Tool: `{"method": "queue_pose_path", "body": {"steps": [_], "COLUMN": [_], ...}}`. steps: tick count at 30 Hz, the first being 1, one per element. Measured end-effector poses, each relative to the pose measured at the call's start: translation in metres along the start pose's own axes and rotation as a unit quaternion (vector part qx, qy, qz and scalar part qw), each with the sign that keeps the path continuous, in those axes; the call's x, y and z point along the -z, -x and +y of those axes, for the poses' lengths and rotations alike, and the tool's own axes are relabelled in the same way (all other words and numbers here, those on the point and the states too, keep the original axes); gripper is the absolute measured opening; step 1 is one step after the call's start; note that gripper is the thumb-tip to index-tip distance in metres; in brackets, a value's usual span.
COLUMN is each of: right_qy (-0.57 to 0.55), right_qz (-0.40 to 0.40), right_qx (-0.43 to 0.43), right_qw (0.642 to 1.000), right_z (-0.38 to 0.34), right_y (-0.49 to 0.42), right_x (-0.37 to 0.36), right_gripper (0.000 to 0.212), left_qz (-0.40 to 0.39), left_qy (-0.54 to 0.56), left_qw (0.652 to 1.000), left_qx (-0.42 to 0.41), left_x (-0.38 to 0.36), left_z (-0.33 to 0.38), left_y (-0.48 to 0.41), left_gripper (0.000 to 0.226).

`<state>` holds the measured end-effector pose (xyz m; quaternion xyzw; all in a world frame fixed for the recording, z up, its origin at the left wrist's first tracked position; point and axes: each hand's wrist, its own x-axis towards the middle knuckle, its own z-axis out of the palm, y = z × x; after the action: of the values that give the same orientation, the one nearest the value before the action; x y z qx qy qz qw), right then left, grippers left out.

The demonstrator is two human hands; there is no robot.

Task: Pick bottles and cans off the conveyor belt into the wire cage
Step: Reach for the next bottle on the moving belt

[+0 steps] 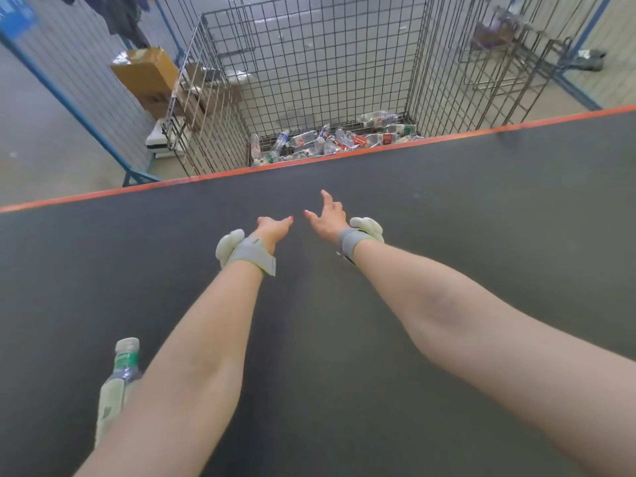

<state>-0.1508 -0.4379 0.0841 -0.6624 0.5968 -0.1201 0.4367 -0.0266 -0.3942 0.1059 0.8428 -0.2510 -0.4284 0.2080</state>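
Red-nailed fingers (327, 201) spread empty on left hand (273, 228) and right hand (327, 220).

Grey concrete floor (41, 160), blue-framed mesh fence (86, 63), cardboard boxes (144, 70) near it, dark clothes (120, 15) hanging above

Nothing is legible: the green label on the clear plastic bottle (126, 359) and the red labels on the crushed bottles (330, 141) in the grey wire cage (309, 63) are blurred.

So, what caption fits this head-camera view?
Left hand and right hand, both empty, reach over the belt toward the cage of bottles; one bottle lies by the left arm.
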Motion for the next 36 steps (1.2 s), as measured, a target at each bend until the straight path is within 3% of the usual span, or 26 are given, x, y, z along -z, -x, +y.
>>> {"method": "queue_pose_path", "body": {"steps": [4, 8, 13, 19, 24, 28, 36], "right_qy": [0.042, 0.078, 0.125, 0.134, 0.1, 0.118, -0.102], "right_qz": [-0.038, -0.1, -0.19, -0.256, -0.16, -0.074, -0.002], "right_qx": [-0.028, -0.075, -0.083, -0.065, -0.101, -0.122, -0.127], "right_qw": [0.998, 0.989, 0.97, 0.955, 0.977, 0.983, 0.987], "right_z": [0.017, 0.038, 0.061, 0.074, 0.086, 0.096, 0.038], "right_y": [0.054, 0.103, 0.176, 0.234, 0.239, 0.224, 0.123], "right_x": [-0.005, -0.017, -0.066, -0.127, -0.147, -0.131, -0.06], "right_gripper": [0.068, 0.072, 0.078, 0.099, 0.119, 0.105, 0.094], "left_qz": [0.005, 0.071, 0.145, 0.097, 0.052, 0.033, 0.049], "left_qy": [-0.074, -0.15, -0.14, -0.172, -0.204, -0.211, -0.193], "left_qw": [0.997, 0.985, 0.979, 0.979, 0.976, 0.976, 0.98], "left_qx": [-0.026, -0.048, -0.023, 0.046, 0.059, 0.045, 0.001], "left_x": [-0.013, -0.013, 0.003, 0.023, 0.02, 0.011, 0.007], "left_z": [-0.051, -0.107, -0.183, -0.255, -0.269, -0.251, -0.171], "left_y": [0.056, 0.092, 0.122, 0.143, 0.146, 0.139, 0.08], "left_gripper": [0.084, 0.069, 0.05, 0.055, 0.054, 0.055, 0.058]}}
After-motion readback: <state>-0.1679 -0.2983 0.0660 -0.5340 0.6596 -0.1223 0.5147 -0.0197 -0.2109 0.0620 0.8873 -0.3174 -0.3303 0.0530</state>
